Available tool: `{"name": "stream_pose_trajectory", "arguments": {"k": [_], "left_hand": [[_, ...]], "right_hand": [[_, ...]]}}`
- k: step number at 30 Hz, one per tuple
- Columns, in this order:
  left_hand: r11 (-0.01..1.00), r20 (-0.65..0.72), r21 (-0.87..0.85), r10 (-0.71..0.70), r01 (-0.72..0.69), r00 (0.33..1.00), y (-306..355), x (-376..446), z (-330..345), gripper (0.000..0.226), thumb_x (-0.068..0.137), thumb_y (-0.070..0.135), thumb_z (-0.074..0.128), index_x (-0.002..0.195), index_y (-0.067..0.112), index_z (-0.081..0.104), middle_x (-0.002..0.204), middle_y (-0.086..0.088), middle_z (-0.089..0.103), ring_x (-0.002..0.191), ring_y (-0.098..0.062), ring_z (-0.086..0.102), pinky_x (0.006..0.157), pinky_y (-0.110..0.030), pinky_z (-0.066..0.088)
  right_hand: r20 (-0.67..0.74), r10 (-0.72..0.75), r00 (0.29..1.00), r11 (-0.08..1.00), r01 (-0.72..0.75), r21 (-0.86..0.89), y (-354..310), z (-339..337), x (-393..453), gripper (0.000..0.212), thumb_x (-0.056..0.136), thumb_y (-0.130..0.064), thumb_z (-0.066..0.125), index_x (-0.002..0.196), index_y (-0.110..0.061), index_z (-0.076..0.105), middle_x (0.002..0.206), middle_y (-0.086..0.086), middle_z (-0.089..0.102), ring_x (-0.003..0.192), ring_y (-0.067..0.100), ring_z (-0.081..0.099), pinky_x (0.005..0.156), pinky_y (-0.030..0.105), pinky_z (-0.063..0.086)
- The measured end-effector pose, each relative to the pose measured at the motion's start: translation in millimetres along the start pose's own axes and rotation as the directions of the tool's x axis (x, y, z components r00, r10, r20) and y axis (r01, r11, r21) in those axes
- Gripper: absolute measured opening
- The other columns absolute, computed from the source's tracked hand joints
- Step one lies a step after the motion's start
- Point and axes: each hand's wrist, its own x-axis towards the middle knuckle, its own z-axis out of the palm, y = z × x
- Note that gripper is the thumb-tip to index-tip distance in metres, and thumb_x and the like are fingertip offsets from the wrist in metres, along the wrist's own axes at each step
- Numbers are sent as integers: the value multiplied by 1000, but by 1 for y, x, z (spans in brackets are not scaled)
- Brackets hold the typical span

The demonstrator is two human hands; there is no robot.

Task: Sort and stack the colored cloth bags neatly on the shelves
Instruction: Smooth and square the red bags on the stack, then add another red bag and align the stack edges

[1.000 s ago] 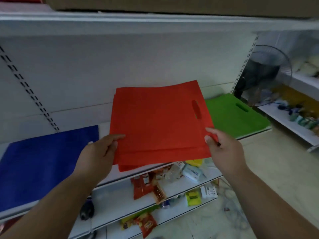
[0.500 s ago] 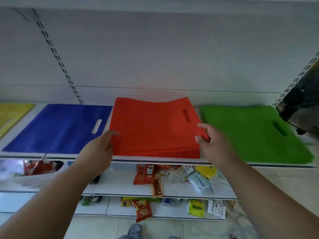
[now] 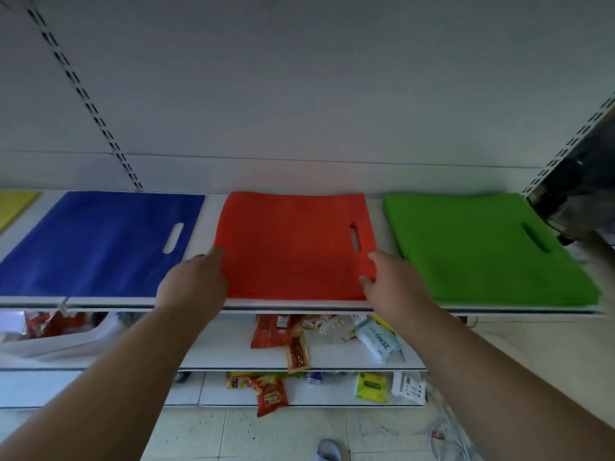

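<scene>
A stack of red cloth bags (image 3: 293, 244) lies flat on the white shelf (image 3: 299, 305), between a blue stack (image 3: 100, 244) on its left and a green stack (image 3: 482, 254) on its right. Each stack has a cut-out handle slot on its right side. A yellow bag (image 3: 13, 204) shows at the far left edge. My left hand (image 3: 193, 281) holds the red stack's front-left edge. My right hand (image 3: 392, 281) pinches its front-right edge, thumb on top just below the slot.
The shelf's slotted back panel rises behind the bags. A dark fan (image 3: 572, 194) stands past the green stack at the right. Lower shelves hold snack packets (image 3: 271, 331), a wipes pack (image 3: 379, 341) and a white plastic bag (image 3: 66, 341). Cables lie on the tiled floor.
Both hands carried the red stack forward and down from mid-air. It now lies flat on the shelf between the blue and green stacks. The view shifted left.
</scene>
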Motion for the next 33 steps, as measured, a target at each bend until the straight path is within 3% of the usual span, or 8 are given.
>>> {"name": "stream_pose_trajectory", "arguments": {"k": [5, 9, 13, 17, 22, 27, 29, 33], "left_hand": [[979, -21, 183, 91, -85, 996, 1, 2, 2, 19, 94, 19, 44, 108, 21, 56, 89, 3, 51, 81, -18, 54, 71, -32, 49], [971, -109, 228, 92, -65, 990, 1, -2, -2, 21, 91, 29, 50, 110, 25, 58, 111, -2, 48, 99, -21, 53, 87, -36, 46], [984, -170, 91, 165, -151, 972, 4, -27, -13, 23, 93, 35, 49, 112, 27, 60, 115, 2, 50, 103, -18, 53, 91, -35, 44], [996, -210, 18, 90, -88, 974, -20, -65, -29, 30, 92, 38, 55, 120, 30, 60, 119, 5, 52, 109, -18, 53, 95, -35, 44], [998, -270, 2, -54, 57, 961, -103, -110, -54, 38, 91, 41, 51, 128, 34, 54, 124, 5, 51, 116, -20, 50, 97, -37, 42], [975, -348, -68, -221, 211, 911, -233, -158, -65, 36, 80, 35, 52, 114, 28, 62, 109, 2, 60, 98, -26, 59, 79, -38, 49], [959, -345, -83, -281, 270, 895, -293, -180, -67, 39, 79, 38, 48, 114, 27, 63, 106, 2, 61, 96, -27, 60, 80, -38, 50], [927, -364, -88, -372, 366, 854, -395, -217, -92, 37, 84, 38, 61, 120, 28, 61, 112, 4, 59, 103, -23, 57, 86, -37, 46]], "right_hand": [[2, 6, 1000, 988, -6, -153, -3, 1, 0, 34, 91, -34, 63, 118, -13, 59, 104, 6, 60, 87, 22, 61, 75, 33, 51], [1, -25, 1000, 963, 24, -269, -16, -8, -2, 40, 88, -42, 64, 117, -16, 57, 112, 10, 56, 94, 26, 59, 80, 35, 51], [-34, -234, 972, 951, 222, -213, -61, -16, -7, 45, 90, -47, 57, 126, -20, 54, 123, 9, 51, 112, 27, 52, 96, 39, 45], [-86, -450, 889, 890, 437, -132, -134, -23, -12, 42, 92, -44, 53, 127, -21, 53, 119, 4, 50, 113, 26, 48, 95, 39, 42], [-94, -620, 779, 784, 620, -33, -237, -11, -32, 41, 94, -35, 54, 132, -20, 52, 122, 5, 50, 114, 26, 48, 97, 39, 40], [-83, -752, 654, 658, 753, -20, -365, 26, -72, 50, 96, -43, 51, 139, -19, 46, 128, 4, 49, 116, 22, 48, 98, 40, 43], [-84, -775, 627, 630, 776, -20, -420, 47, -92, 48, 94, -45, 53, 134, -18, 49, 125, 6, 50, 113, 26, 48, 94, 44, 44], [-48, -829, 558, 559, 829, -16, -521, 86, -133, 52, 92, -46, 55, 137, -20, 47, 122, 6, 49, 112, 28, 48, 89, 40, 40]]}}
